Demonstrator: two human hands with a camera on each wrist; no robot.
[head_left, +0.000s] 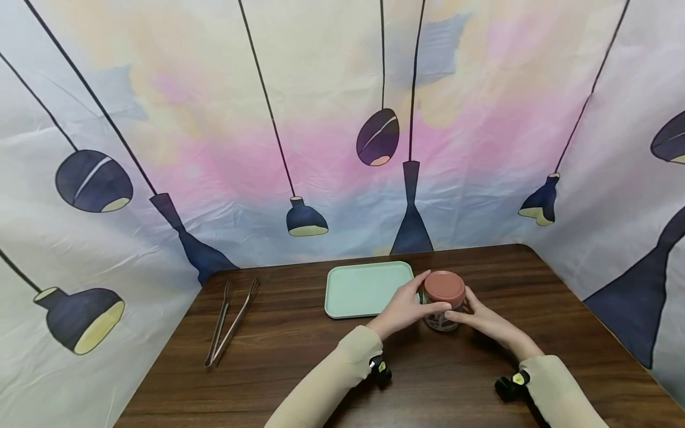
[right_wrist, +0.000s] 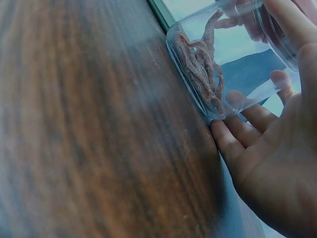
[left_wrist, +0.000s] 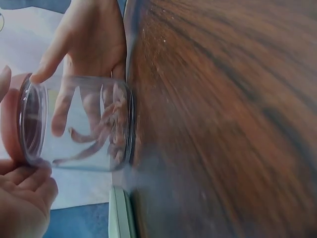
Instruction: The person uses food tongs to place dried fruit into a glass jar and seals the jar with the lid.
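A clear jar (left_wrist: pixel 81 148) with a pinkish-red lid (head_left: pixel 445 286) stands upright on the wooden table, right of centre. Thin, shrivelled brownish strips (right_wrist: pixel 200 64) lie in its bottom part. From the left, my left hand (head_left: pixel 402 309) holds the lid, thumb at its near side and fingers around the far side. My right hand (head_left: pixel 489 321) grips the jar from the right; in the right wrist view its fingers (right_wrist: pixel 237 131) lie along the clear wall, low down. The lid sits on the jar's mouth.
A pale green tray (head_left: pixel 364 288) lies flat just left of and behind the jar. Metal tongs (head_left: pixel 230 327) lie spread at the table's left side. A patterned cloth (head_left: pixel 214 148) hangs behind the table's back edge.
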